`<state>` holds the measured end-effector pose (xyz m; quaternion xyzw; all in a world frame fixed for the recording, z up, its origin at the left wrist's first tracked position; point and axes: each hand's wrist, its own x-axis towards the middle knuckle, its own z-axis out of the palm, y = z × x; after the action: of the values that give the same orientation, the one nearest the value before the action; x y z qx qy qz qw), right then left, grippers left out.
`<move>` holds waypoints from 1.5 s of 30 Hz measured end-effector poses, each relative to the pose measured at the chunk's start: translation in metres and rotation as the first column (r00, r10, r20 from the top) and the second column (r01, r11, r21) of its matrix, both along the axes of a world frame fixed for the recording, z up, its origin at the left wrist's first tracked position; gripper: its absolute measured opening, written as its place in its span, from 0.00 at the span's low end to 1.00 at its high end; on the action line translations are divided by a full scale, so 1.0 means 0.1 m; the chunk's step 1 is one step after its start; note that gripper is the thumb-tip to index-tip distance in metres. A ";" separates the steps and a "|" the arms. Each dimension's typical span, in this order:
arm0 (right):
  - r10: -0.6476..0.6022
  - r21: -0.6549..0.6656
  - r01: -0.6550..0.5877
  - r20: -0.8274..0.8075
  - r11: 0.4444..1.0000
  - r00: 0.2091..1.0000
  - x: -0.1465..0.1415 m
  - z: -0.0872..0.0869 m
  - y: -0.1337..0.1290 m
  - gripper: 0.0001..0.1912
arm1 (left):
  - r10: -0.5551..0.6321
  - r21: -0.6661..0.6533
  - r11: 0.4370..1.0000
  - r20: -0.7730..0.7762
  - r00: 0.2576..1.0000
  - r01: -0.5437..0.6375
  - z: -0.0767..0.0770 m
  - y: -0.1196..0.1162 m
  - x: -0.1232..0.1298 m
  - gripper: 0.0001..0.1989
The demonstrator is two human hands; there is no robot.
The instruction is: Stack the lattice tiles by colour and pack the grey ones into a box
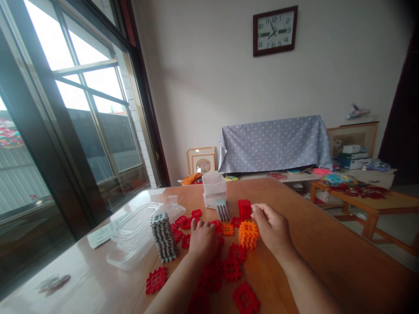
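Note:
My left hand (pixel 204 239) reaches palm down over a scatter of red plastic lattice pieces (pixel 232 270), its fingers bent and slightly apart, tips touching the pieces. What lies under the palm is hidden. My right hand (pixel 273 226) is closed in a pinch, its fingertips at the right side of an upright red stack (pixel 244 209); whether they grip it I cannot tell. Just below that hand stands an orange stack (pixel 248 235), with one loose orange piece (pixel 227 230) to its left. A tall grey stack (pixel 163 237) rises left of my left hand, a shorter grey stack (pixel 222 210) farther back.
Clear plastic containers and lids (pixel 137 222) lie on the wooden table (pixel 310 253) at the left, beside a paper sheet (pixel 101 235). A translucent box (pixel 214 190) stands at the back. Near the left front corner is a small plastic packet (pixel 54 282).

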<state>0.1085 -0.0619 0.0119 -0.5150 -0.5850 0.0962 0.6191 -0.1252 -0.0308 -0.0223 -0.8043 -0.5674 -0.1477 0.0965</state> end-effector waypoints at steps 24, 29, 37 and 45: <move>-0.003 -0.050 0.000 -0.055 0.999 0.998 0.04 -0.02 0.02 0.18 | -0.054 -0.112 0.991 0.143 0.988 0.071 -0.03 0.32 0.54 0.14; 0.010 -0.045 -0.012 -0.046 0.999 0.999 0.03 -0.01 0.04 0.18 | 0.030 -0.108 0.994 0.372 0.928 0.011 0.15 0.33 0.45 0.14; 0.253 -0.124 -0.263 -0.094 0.957 0.963 -0.03 -0.03 0.04 0.19 | -0.054 -0.143 0.952 0.791 0.609 0.271 0.32 0.09 0.43 0.23; 0.464 -0.232 -0.503 -0.203 0.833 0.862 -0.16 0.05 -0.07 0.22 | 0.102 -0.067 0.815 0.994 -0.029 0.576 0.35 -0.26 0.54 0.21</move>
<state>0.0926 -0.0691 0.0165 -0.4236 -0.6325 0.3661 0.5353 -0.0711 -0.0565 0.0131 -0.5488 -0.3273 -0.5335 -0.5541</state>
